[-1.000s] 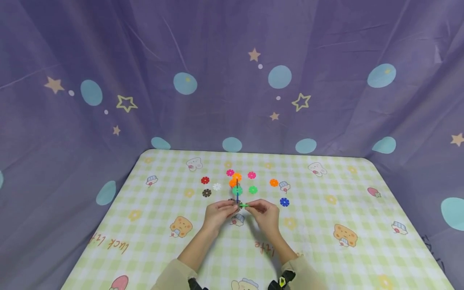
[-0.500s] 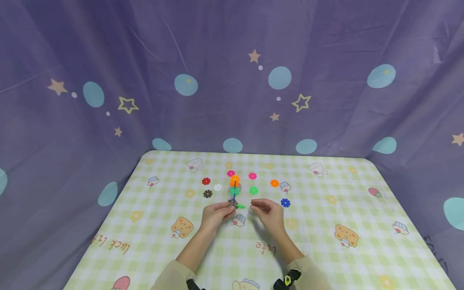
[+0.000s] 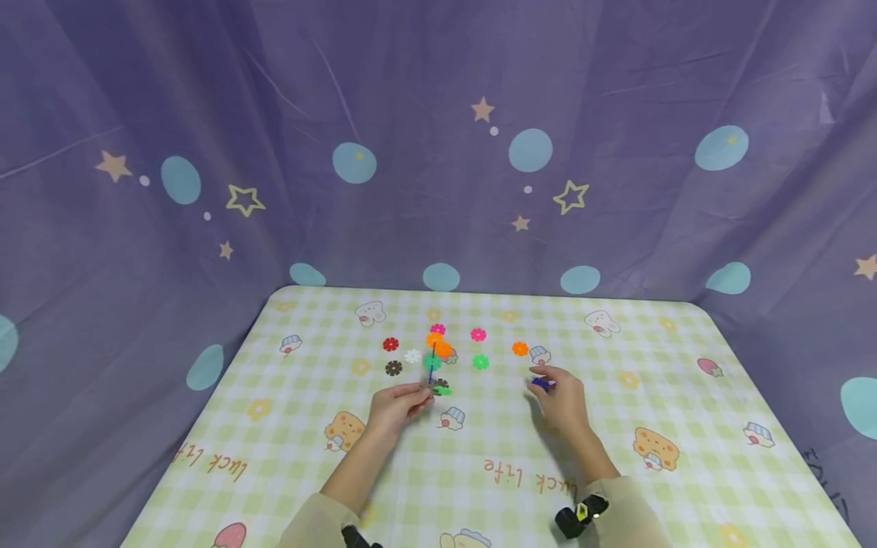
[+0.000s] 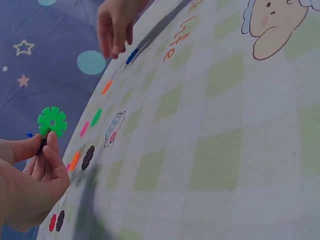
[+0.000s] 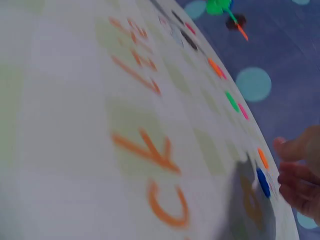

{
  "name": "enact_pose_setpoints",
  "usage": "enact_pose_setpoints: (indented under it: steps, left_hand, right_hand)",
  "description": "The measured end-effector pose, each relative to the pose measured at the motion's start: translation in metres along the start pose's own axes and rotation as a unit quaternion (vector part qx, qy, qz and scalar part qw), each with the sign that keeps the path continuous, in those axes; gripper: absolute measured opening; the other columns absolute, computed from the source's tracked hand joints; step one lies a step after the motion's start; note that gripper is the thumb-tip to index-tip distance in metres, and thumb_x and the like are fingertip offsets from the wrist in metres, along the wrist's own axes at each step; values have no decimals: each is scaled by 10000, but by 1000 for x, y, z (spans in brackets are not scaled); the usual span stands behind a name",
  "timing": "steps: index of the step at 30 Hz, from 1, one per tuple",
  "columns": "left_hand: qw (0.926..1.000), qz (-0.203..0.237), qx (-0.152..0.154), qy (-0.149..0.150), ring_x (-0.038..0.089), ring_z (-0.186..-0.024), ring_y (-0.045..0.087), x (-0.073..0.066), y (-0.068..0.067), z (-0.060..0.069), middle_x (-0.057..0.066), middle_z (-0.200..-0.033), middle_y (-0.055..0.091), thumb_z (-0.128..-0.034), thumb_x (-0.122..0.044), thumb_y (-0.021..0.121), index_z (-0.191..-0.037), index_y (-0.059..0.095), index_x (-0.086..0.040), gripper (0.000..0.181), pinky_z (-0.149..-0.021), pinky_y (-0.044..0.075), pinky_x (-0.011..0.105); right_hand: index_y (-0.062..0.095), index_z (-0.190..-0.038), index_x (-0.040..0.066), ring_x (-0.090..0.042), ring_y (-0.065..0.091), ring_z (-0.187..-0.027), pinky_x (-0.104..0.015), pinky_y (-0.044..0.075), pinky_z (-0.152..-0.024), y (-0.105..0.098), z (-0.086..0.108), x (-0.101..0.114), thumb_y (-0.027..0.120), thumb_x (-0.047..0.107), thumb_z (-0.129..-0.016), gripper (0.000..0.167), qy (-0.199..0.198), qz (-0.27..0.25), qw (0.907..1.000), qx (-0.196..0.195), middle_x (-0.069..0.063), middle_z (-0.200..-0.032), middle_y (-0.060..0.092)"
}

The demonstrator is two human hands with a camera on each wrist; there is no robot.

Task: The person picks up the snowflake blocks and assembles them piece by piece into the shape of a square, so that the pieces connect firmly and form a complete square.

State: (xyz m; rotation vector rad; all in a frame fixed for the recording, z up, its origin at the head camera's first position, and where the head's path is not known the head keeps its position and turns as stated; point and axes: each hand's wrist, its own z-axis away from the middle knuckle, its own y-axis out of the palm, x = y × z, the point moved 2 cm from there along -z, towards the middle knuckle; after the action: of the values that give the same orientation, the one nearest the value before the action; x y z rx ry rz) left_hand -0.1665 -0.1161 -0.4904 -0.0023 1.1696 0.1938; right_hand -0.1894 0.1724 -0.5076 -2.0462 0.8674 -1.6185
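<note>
In the head view the left hand (image 3: 393, 412) pinches a joined piece of notched discs by its dark disc. A bright green disc (image 3: 442, 391), a blue disc seen edge-on, a teal disc (image 3: 432, 362) and an orange disc (image 3: 435, 339) belong to it. From the left wrist, thumb and fingers (image 4: 44, 145) grip the dark disc below the green one (image 4: 52, 120). The right hand (image 3: 566, 402) hovers over a loose blue disc (image 3: 542, 383), fingers loosely bent. The right wrist view has the hand (image 5: 304, 172) apart from this blue disc (image 5: 263, 182).
Loose discs lie behind the hands on the checked cloth (image 3: 658, 380): red (image 3: 390, 344), white (image 3: 412, 356), brown (image 3: 393, 368), green (image 3: 481, 362), pink (image 3: 478, 335) and orange (image 3: 521, 348). A purple curtain (image 3: 411, 213) stands behind the table.
The right hand has let go of the bright green disc and moved right, over the blue disc. The left hand has drawn the joined piece slightly left and tilted it.
</note>
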Motion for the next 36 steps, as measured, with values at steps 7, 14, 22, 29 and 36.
enact_pose_setpoints:
  steps: [7, 14, 22, 29, 36]
  left_hand:
    - [9999, 91, -3, -54, 94, -733, 717, 2, -6, -3, 129, -940, 752, -815, -4, 705, -1157, 623, 79, 361, -759, 595, 244]
    - [9997, 78, 86, -227, 89, -733, 710, 3, -8, -5, 83, -892, 755, -804, -20, 721, -1148, 632, 62, 365, -707, 572, 194]
    - [9992, 123, 182, -335, 93, -729, 713, 1, -9, -5, 89, -895, 754, -793, -14, 733, -1168, 611, 75, 404, -653, 548, 160]
    - [9993, 90, 202, -289, 97, -729, 715, 0, -9, -5, 99, -908, 751, -787, -10, 739, -1154, 619, 79, 396, -646, 542, 154]
    - [9991, 147, 188, -362, 109, -717, 716, 2, -8, -4, 76, -861, 747, -770, 6, 740, -1131, 626, 79, 386, -665, 555, 167]
  right_hand:
    - [701, -1060, -23, -348, 626, -955, -476, 532, -861, -7, -5, -14, 810, 112, -734, 369, -159, 898, 9947, 465, -210, -1035, 665]
    - [711, -998, -19, -249, 589, -824, -402, 523, -753, -3, -6, -18, 812, 122, -737, 313, 153, 1005, 9934, 533, -160, -938, 628]
    - [688, -861, 51, -152, 585, -687, -234, 480, -633, -5, -7, -13, 845, 102, -680, 245, 623, 503, 9962, 342, -96, -797, 686]
    - [740, -859, 21, -104, 620, -500, -219, 509, -456, 2, -4, -4, 788, 97, -768, 128, 1147, -524, 9902, 596, -107, -714, 730]
    - [726, -927, -59, -126, 661, -523, -266, 578, -527, 17, 3, 4, 751, 49, -799, 169, 2171, -1857, 9536, 954, -156, -779, 748]
